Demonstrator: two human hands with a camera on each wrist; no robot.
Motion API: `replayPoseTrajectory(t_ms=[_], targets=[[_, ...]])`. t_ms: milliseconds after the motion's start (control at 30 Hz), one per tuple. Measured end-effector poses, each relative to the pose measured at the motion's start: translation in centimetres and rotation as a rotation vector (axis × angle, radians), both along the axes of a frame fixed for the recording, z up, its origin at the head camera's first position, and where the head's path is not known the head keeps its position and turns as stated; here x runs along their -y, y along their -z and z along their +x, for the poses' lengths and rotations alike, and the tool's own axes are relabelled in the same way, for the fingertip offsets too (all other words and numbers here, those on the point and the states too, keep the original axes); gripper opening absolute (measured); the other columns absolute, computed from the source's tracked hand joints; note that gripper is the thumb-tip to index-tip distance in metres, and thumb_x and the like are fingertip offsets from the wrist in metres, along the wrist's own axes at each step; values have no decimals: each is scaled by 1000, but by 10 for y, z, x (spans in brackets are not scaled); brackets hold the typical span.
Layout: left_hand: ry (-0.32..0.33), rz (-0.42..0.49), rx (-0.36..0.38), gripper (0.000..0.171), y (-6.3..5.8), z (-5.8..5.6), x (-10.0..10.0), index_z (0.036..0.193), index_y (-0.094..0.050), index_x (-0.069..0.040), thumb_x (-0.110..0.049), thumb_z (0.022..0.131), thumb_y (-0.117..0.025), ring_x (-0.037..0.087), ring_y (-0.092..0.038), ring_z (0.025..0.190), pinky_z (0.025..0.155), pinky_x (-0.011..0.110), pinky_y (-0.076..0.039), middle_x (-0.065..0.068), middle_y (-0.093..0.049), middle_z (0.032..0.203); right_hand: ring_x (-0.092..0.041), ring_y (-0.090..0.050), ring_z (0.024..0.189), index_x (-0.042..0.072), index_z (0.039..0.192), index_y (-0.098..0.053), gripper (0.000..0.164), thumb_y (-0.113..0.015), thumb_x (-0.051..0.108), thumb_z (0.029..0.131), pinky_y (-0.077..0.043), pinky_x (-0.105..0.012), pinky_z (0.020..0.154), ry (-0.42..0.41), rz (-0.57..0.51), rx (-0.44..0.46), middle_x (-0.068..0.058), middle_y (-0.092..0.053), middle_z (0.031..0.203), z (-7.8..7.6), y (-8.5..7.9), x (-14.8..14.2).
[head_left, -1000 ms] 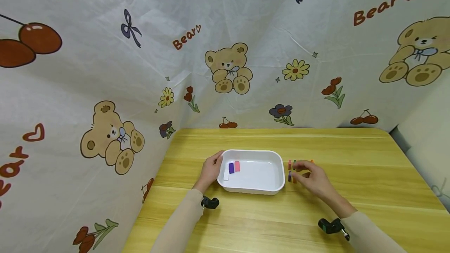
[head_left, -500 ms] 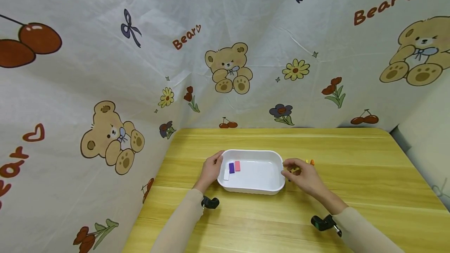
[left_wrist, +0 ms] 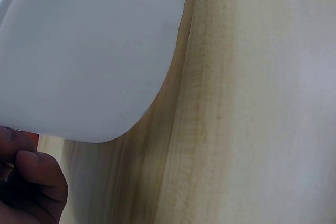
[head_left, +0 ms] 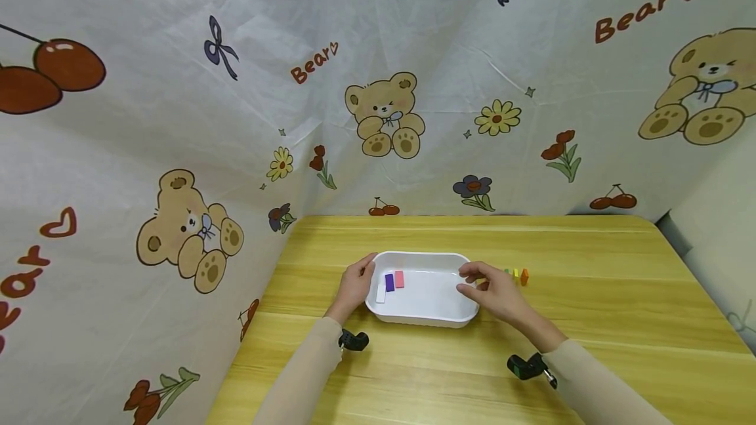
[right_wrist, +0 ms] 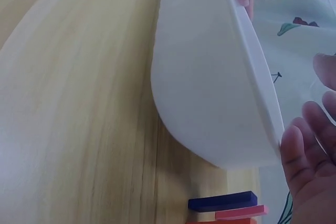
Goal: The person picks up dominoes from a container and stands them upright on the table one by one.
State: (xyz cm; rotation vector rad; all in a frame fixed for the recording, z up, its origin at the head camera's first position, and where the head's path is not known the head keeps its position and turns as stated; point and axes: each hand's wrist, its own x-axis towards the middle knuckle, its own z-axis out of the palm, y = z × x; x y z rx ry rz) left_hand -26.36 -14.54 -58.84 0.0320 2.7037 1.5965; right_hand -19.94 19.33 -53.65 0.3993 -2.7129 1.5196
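Note:
A white rectangular tray point(head_left: 420, 317) with rounded corners sits on the table. Inside it, toward the left end, lie a white block point(head_left: 380, 294), a purple block point(head_left: 389, 283) and a pink block point(head_left: 399, 279), all small and flat. My left hand point(head_left: 354, 286) grips the tray's left end at the rim. Over the right end reaches my right hand point(head_left: 491, 288), its bent fingertips inside the rim and a gap showing between thumb and finger; I cannot tell whether something is pinched there. Beneath it, the right wrist view shows purple point(right_wrist: 223, 202) and pink point(right_wrist: 241, 212) blocks standing beside the tray.
Right of the tray stand several more thin blocks, including a green one point(head_left: 506, 272), a yellow one point(head_left: 516, 275) and an orange one point(head_left: 524, 277). Behind the wooden table point(head_left: 437, 372) hangs a cloth point(head_left: 437, 31) printed with bears.
My right hand has moved left from the standing blocks to over the tray's right end, uncovering the green and yellow blocks. The left hand, the tray and its three blocks stay put.

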Motion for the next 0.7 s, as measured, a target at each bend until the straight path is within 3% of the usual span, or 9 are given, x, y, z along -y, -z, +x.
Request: replayPoseTrajectory(t_ms=[167,400,700], targets=[[-9,4,1,42,-1,0,0,148,-59,-19,-34,110,-49,29,-50,144,119,48,-43,5,-57,152,-22,-65,104,5,123,-67,38,-78,26,94,-57,-20,82,-13,-4,1,-14,-71,116,-3,0,5],[12,21,-16,40,-4,1,0,147,-60,-19,-30,111,-49,29,-53,141,117,47,-46,7,-59,150,-21,-67,103,13,118,-70,31,-81,26,91,-58,-24,81,-26,-29,-1,-4,-71,113,-7,1,17],[19,24,-6,40,-2,1,1,148,-59,-21,-32,111,-49,30,-52,143,118,48,-45,6,-58,151,-20,-68,102,14,117,-71,30,-81,27,91,-58,-24,81,-40,2,-9,-1,-72,112,-9,-1,31]])
